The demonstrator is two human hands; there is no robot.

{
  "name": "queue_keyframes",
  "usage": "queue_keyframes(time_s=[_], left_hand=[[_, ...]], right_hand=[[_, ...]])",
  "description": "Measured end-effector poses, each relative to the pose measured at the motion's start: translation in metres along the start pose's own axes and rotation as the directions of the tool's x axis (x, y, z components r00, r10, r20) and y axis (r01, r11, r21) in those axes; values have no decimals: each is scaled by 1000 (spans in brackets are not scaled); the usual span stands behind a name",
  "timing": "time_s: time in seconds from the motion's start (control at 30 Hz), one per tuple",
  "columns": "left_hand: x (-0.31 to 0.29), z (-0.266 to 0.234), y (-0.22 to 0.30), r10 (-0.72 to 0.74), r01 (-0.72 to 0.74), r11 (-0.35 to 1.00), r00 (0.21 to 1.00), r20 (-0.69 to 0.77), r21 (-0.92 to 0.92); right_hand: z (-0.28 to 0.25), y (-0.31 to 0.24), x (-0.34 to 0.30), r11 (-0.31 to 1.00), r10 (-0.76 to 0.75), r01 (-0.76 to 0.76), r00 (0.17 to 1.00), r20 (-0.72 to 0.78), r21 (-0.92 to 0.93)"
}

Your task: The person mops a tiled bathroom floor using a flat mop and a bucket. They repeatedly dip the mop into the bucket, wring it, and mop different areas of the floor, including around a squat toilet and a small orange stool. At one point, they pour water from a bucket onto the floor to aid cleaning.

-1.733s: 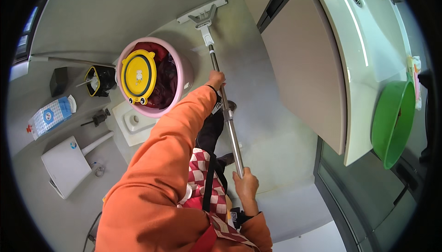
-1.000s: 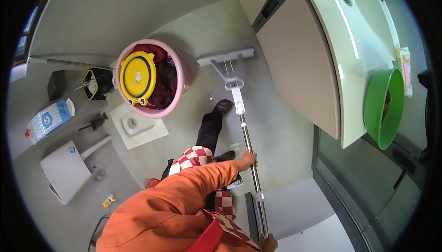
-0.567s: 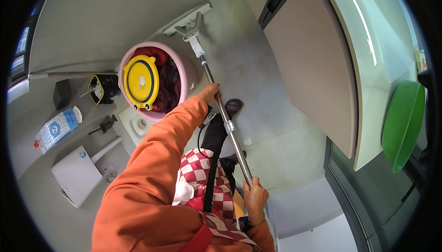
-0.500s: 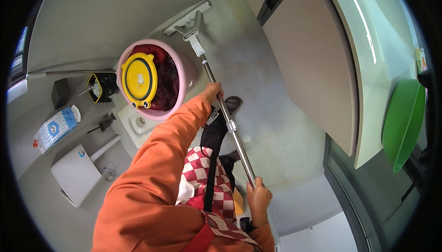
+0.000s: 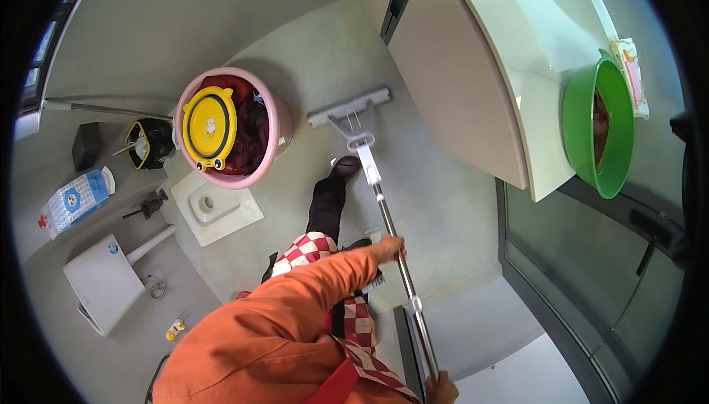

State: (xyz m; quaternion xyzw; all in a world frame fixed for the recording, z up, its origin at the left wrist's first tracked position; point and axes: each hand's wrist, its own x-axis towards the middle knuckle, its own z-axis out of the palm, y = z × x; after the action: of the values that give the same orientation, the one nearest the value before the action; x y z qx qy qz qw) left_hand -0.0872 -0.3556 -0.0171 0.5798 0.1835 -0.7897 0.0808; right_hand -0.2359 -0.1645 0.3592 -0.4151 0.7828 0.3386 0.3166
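Note:
A sponge mop [image 5: 368, 165] with a silver pole and a flat grey-white head lies slantwise before me, its head [image 5: 350, 107] on the floor. My left hand [image 5: 388, 248] is closed around the middle of the pole. Further down the pole, near the picture's lower edge, my right hand [image 5: 441, 389] grips its upper end, partly cut off. My dark shoe [image 5: 345, 168] stands just left of the mop's white joint.
A pink tub [image 5: 281, 127] of dark red cloth and a yellow basin [image 5: 209, 120] stands left, near a squat toilet [image 5: 247, 208] and a black bin [image 5: 162, 137]. At right are a vanity cabinet [image 5: 450, 72] and a green basin [image 5: 617, 160] on its counter.
The mop head has come back from the far wall toward me and slightly right. Both hands have moved nearer and right with the pole, still gripping it.

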Motion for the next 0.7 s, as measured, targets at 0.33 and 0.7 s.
queue_keyframes(time_s=[0.33,0.7], left_hand=[[15,-19,38,-3,3,1000,1000,-15,-9],[75,74,411,454,-456,890,889,60,27]], right_hand=[[27,-38,19,1000,-27,27,997,-76,1],[-162,-211,311,956,-134,207,939,-316,207]])
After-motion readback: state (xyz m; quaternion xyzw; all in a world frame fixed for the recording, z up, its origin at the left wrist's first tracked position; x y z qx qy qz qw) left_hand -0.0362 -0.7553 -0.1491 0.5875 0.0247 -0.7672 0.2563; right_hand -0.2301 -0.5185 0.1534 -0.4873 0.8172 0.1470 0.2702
